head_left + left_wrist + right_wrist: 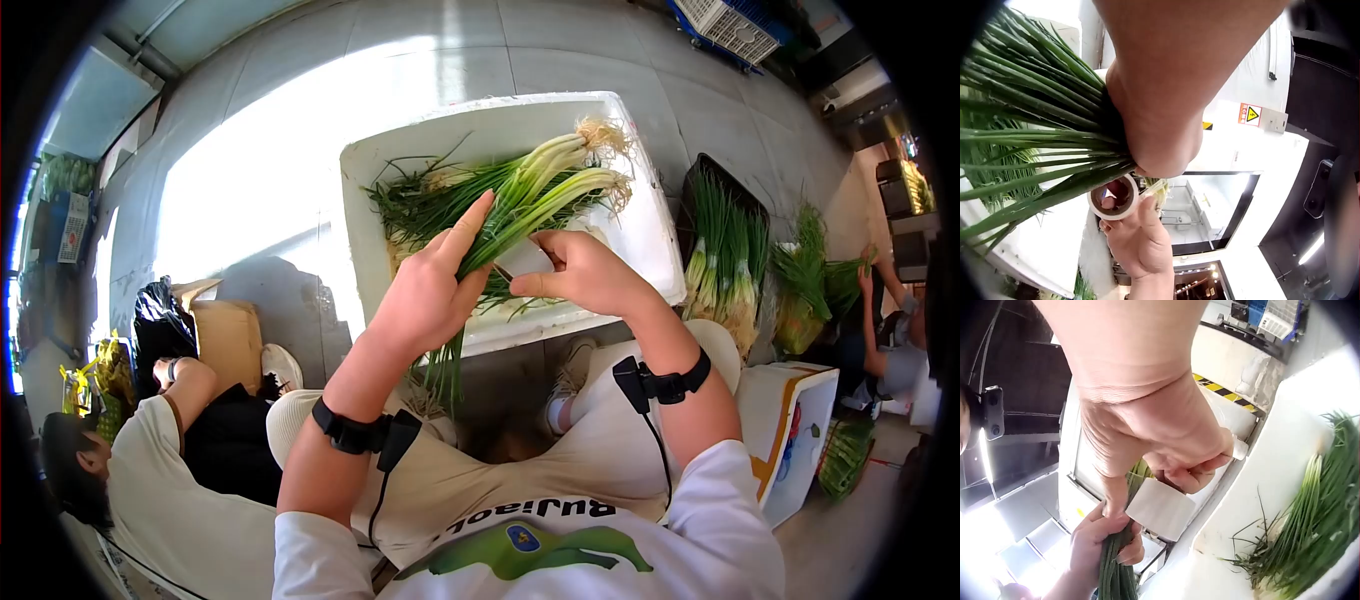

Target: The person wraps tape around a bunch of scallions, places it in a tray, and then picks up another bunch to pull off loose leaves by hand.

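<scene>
My left hand (425,295) grips a bunch of green onions (545,185), its white stems and roots pointing to the far right and its green leaves hanging below the hand. A roll of white tape (1161,509) is in my right hand (592,275), with fingers reaching into its core in the left wrist view. The right thumb and the roll are right at the bunch, close beside the left hand. Beneath both hands, more green onions (415,200) lie in a white foam box (645,235).
To the right, a black crate (690,215) holds bundled green onions (725,240), with another foam box (815,415) nearer me. A person (185,470) sits at the left by a cardboard box (228,345). Another person's hand (868,272) touches greens at the far right.
</scene>
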